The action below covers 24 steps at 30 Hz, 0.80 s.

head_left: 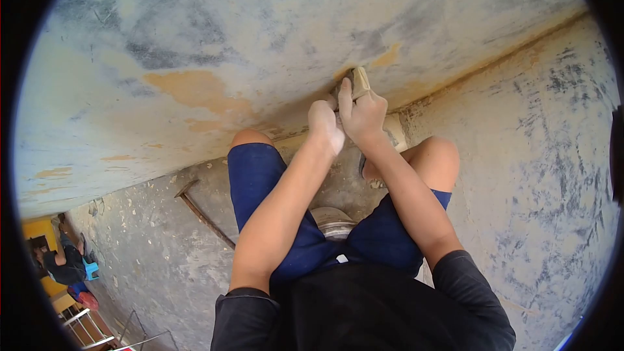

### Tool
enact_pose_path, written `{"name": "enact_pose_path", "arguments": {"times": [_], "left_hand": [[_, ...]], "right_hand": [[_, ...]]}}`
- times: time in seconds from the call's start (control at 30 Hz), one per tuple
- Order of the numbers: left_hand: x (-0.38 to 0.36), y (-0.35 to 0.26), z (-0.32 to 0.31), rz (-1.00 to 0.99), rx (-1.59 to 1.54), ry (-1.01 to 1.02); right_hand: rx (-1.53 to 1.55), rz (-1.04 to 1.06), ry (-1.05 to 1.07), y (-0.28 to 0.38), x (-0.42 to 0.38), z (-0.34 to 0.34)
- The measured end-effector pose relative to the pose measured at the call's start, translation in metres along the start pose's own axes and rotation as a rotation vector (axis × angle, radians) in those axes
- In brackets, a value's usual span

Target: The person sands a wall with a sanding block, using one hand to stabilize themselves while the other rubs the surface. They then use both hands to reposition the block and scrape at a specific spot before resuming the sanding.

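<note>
My right hand point(365, 116) grips a pale, flat-sided sanding block point(361, 80), its index finger stretched along it. The block rests against the patchy grey-white wall point(273, 19), low down near the corner. Just left of it is my left hand point(324, 123), dusty white and closed, pressed close to the right wrist. Whatever its fingers hold is hidden. Bare tan patches point(198, 88) show on the wall beside the hands.
Between my knees stands a round, greyish bucket-like thing point(333, 220). A hammer-like tool with a long handle point(205, 218) lies on the rough floor point(149, 234). Another wall point(513, 156) meets at right. Far left are a person point(63, 263), a blue stool point(91, 270) and metal railings point(84, 328).
</note>
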<state>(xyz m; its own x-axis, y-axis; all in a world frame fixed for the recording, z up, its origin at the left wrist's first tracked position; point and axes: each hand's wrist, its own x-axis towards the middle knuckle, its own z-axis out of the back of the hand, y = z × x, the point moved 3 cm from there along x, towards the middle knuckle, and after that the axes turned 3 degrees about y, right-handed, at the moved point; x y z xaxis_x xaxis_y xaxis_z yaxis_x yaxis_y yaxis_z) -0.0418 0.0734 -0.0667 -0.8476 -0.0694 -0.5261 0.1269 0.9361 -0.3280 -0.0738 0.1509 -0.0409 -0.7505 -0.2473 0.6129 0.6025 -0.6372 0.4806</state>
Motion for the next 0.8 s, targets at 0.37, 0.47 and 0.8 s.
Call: {"name": "enact_pose_path", "arguments": {"times": [0.37,0.47,0.8], "left_hand": [[-0.014,-0.012,-0.023,-0.079,0.017,0.104],[0.013,-0.008,0.020,0.081,-0.031,0.027],[-0.029,-0.016,-0.043,-0.011,0.062,0.062]], "right_hand": [[0.026,-0.089,-0.140,0.036,0.029,0.025],[-0.007,-0.050,-0.055,0.019,-0.002,-0.005],[0.056,-0.053,-0.226,0.035,0.031,0.028]]}}
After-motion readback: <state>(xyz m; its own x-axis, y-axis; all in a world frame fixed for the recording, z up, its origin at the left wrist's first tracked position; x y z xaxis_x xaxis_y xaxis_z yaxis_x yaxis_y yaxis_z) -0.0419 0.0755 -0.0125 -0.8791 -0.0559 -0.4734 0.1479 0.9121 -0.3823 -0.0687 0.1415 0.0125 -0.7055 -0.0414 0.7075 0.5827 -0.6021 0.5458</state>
